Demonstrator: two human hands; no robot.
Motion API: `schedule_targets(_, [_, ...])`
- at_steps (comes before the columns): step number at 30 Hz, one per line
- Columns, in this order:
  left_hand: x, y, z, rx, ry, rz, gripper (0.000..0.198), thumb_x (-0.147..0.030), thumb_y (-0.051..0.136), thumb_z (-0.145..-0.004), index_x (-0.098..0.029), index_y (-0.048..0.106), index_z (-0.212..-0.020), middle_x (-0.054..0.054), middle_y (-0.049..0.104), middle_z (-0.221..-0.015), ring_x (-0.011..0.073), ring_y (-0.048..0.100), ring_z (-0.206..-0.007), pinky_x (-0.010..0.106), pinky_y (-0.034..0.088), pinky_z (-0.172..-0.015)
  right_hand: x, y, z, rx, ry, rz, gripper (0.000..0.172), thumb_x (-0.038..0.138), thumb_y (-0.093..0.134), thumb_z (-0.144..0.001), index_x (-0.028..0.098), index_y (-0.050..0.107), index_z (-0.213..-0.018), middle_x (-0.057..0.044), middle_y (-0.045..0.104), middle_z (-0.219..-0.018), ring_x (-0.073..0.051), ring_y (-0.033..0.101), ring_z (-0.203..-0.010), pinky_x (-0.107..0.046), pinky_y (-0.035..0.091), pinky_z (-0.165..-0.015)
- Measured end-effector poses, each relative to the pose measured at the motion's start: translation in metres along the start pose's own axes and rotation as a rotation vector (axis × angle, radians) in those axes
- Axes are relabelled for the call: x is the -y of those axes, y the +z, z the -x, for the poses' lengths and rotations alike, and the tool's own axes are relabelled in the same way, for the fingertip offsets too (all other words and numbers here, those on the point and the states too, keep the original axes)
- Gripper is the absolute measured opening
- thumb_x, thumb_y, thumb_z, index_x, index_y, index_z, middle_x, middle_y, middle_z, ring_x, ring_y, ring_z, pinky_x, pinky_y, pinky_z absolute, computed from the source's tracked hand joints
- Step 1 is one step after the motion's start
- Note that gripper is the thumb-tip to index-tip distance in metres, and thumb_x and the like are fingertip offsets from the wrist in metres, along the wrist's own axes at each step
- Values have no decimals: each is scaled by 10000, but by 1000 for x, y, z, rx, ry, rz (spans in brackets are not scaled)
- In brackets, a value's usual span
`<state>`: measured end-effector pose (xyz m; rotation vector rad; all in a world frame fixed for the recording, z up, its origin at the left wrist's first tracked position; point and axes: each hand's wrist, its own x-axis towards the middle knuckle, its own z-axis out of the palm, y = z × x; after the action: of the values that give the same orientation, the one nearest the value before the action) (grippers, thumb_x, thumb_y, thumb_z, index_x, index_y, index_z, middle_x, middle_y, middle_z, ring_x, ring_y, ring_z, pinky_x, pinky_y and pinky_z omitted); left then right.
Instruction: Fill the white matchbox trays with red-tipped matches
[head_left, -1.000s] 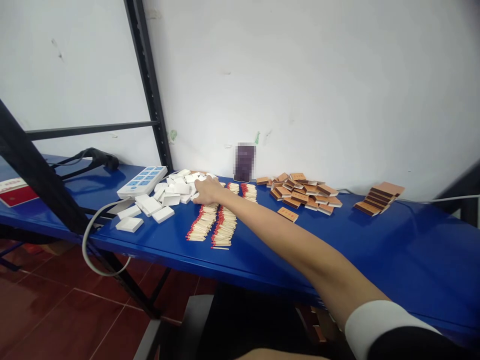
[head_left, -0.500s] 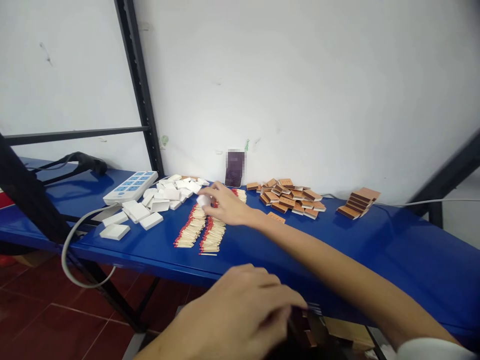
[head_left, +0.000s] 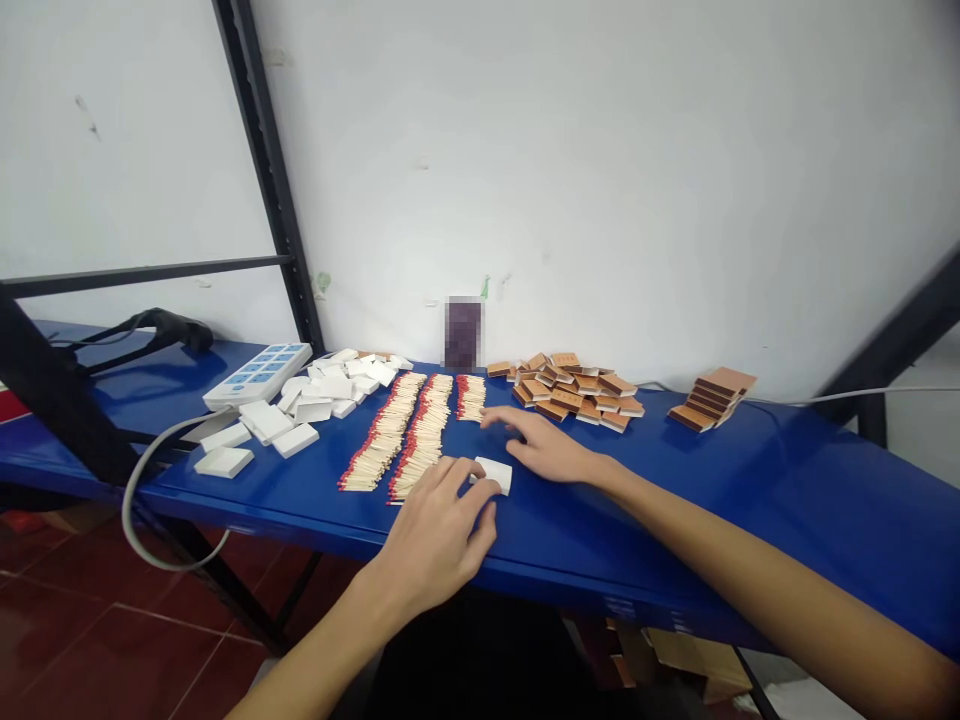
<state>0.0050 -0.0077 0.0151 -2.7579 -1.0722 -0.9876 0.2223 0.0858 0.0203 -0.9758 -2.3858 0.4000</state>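
Observation:
A small white matchbox tray lies on the blue shelf, gripped at its left side by the bent fingers of my left hand. Above and to its right, my right hand is open, its fingers apart, with the fingertips at the near end of a short row of red-tipped matches. To the left run two longer match rows, a middle row and a left row. My left hand covers the near end of the middle row.
White trays are heaped at left beside a white-and-blue power strip. Brown matchbox sleeves are piled behind my right hand, with a stack of sleeves farther right. A pixelated dark device leans on the wall.
My right hand has moved right and nearer, away from the far ends of the long rows. My left hand has come up from below the shelf edge to the white tray.

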Motion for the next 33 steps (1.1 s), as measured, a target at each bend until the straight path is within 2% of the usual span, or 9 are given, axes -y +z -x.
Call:
schedule_targets(2, [1,7,1,14,32,0,221,-175,464,-938,-197,610,-1102,91,586,-1137,255,544,-1068,431,492,-920,-9,2,-11,-87,58,68,426,38,460,-781,179,563,-1170,-97,642,-1164,-196,611,-992,-355,470,-863])
schedule_targets(6, [-2,21,4,18,130,-34,217,-169,465,-935,-170,603,-1102,114,574,-1188,272,514,-1166,418,487,-971,-16,10,-31,-77,188,243,185,165,536,-858,155,646,-1006,-38,666,-784,-160,575,-694,-286,415,-688])
schedule_targets(8, [-3,25,6,-2,175,-71,208,-168,459,-937,-161,605,-1085,118,573,-1200,280,512,-1174,418,490,-968,-16,16,-38,-76,249,301,174,260,567,-882,162,662,-990,-22,654,-707,-160,566,-652,-274,377,-647])
schedule_targets(16, [-2,28,9,35,198,-125,182,-202,454,-942,-171,610,-1033,90,601,-1061,239,577,-961,392,542,-806,-21,25,-52,-81,257,371,231,282,591,-874,159,654,-1059,-40,667,-752,-185,599,-716,-268,373,-645])
schedule_targets(19, [-2,30,10,55,189,-139,181,-211,455,-942,-176,614,-1019,83,602,-1038,239,578,-953,393,546,-793,-23,24,-53,-96,220,403,310,289,616,-867,129,642,-1130,-74,663,-875,-193,596,-787,-282,408,-713])
schedule_targets(23, [-2,32,12,31,179,-128,188,-218,459,-939,-173,621,-1025,91,601,-1072,266,557,-1054,407,539,-855,-24,25,-50,-93,145,498,272,274,569,-911,125,667,-1117,-132,611,-1076,-232,562,-981,-323,414,-863])
schedule_targets(25, [-2,33,12,8,172,-122,196,-221,461,-938,-176,623,-1038,94,604,-1103,284,538,-1116,422,527,-899,-22,25,-49,-63,110,543,237,262,513,-946,139,690,-1045,-129,611,-1073,-237,544,-983,-343,405,-879])
schedule_targets(28, [-4,31,12,10,149,-121,216,-227,464,-936,-179,617,-1081,103,602,-1173,301,510,-1195,444,503,-958,-18,24,-47,-18,61,573,281,254,444,-983,150,703,-944,-120,625,-1015,-226,536,-939,-348,398,-863])
schedule_targets(33, [-6,27,10,95,59,-154,387,-311,479,-947,-194,515,-1314,153,494,-1407,347,387,-1369,519,428,-1047,-12,21,-44,31,38,576,305,259,438,-992,143,708,-909,-122,637,-987,-219,550,-917,-337,394,-827])
